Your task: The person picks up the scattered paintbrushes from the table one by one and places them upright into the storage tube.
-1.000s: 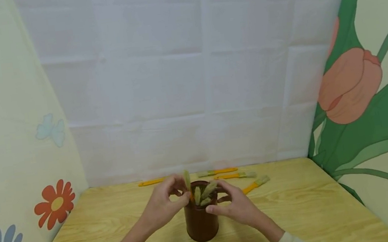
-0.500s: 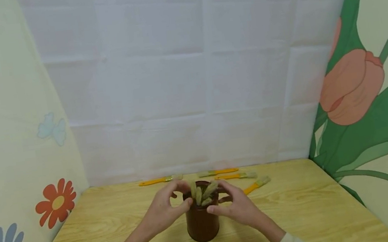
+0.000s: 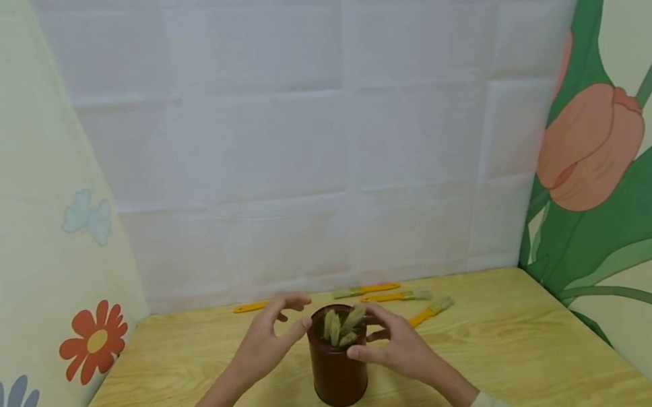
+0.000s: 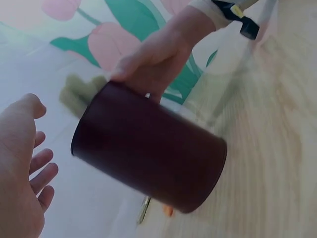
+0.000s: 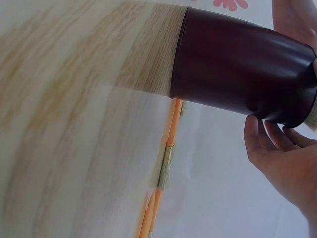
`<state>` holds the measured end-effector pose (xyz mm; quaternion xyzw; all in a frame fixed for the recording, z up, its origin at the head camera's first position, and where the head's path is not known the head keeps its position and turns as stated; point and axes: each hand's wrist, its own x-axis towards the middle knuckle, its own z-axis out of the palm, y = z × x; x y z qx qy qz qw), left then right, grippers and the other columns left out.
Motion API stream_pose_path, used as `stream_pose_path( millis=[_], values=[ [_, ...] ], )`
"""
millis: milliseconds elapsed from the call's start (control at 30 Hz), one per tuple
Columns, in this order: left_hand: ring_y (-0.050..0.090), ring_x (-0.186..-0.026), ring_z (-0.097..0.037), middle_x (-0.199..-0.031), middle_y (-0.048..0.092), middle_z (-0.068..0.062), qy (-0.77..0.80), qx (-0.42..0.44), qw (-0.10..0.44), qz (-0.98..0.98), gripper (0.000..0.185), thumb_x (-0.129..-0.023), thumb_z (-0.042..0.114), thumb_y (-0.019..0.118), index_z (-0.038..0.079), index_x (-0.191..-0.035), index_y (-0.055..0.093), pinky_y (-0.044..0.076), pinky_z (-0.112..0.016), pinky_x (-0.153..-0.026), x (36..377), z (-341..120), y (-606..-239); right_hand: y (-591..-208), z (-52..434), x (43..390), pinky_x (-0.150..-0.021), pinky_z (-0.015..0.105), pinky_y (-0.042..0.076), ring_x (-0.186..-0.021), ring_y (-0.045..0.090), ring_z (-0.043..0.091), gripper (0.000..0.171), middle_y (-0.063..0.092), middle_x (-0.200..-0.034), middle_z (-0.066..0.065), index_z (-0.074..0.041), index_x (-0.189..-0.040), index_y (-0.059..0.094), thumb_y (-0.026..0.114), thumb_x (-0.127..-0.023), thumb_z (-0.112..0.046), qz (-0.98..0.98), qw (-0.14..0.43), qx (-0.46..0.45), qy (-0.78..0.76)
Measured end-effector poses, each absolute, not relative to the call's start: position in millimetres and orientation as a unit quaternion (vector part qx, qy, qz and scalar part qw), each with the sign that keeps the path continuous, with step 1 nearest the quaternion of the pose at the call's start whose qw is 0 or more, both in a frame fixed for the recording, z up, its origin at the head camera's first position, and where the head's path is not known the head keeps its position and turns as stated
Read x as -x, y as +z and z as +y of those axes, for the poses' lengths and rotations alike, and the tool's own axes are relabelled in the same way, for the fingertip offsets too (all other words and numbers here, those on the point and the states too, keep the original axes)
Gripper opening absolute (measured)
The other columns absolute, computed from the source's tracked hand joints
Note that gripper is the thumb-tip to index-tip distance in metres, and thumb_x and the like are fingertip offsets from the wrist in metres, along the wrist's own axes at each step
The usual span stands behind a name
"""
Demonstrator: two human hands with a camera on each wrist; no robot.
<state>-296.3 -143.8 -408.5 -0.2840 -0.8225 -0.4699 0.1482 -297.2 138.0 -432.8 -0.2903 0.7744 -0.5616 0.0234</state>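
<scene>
One dark brown cup (image 3: 338,365) lower centre of head view, upright on wood-grain counter (image 3: 504,358); about three brushes (image 3: 341,324) bristle-up inside; four loose orange-handled brushes (image 3: 398,295) along the counter's far edge; right hand (image 3: 401,347) grip curled round cup rim; left hand (image 3: 267,346) grip relaxed open, empty, just beside rim; white sheet backdrop, floral side panels.

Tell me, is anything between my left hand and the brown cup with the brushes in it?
Nothing visible. The left hand hovers open just left of the brown cup, only a bare gap between them. The right hand grips the cup's far side near the rim, out of the left hand's way.
</scene>
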Motion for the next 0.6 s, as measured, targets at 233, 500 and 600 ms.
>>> stream_pose_path(
  millis=[233,500,600],
  values=[
    [0.056,-0.116,-0.025,-0.131,0.057,-0.004,-0.448,0.262,0.165,-0.839,0.036,-0.102,0.037,0.066,0.023,-0.133,0.058,0.043,-0.055,-0.093,337.1,-171.7,-415.8,-431.0,139.7,299.1,-0.096,0.052,0.049,-0.125,0.056,0.019,0.063,0.058,-0.137,-0.005,-0.028,-0.148,0.05,0.079,-0.092,-0.034,0.776,0.023,0.288,-0.56],
    [0.054,-0.117,-0.04,-0.132,0.056,-0.017,-0.411,0.218,0.167,-0.869,0.041,-0.103,0.032,0.065,0.007,-0.134,0.057,0.044,-0.06,-0.094,381.1,-203.6,-435.5,-433.0,138.9,299.3,-0.096,0.052,0.049,-0.124,0.056,0.019,0.065,0.057,-0.137,-0.004,-0.026,-0.149,0.049,0.08,-0.092,-0.035,0.774,0.025,0.285,-0.564],
    [0.054,-0.117,-0.042,-0.132,0.056,-0.018,-0.384,0.204,0.157,-0.887,0.043,-0.102,0.027,0.066,0.001,-0.135,0.057,0.045,-0.059,-0.093,391.0,-209.5,-446.3,-434.6,137.8,299.1,-0.097,0.054,0.049,-0.124,0.056,0.022,0.069,0.057,-0.138,-0.003,-0.022,-0.151,0.048,0.08,-0.091,-0.036,0.775,0.029,0.282,-0.564]
  ],
)
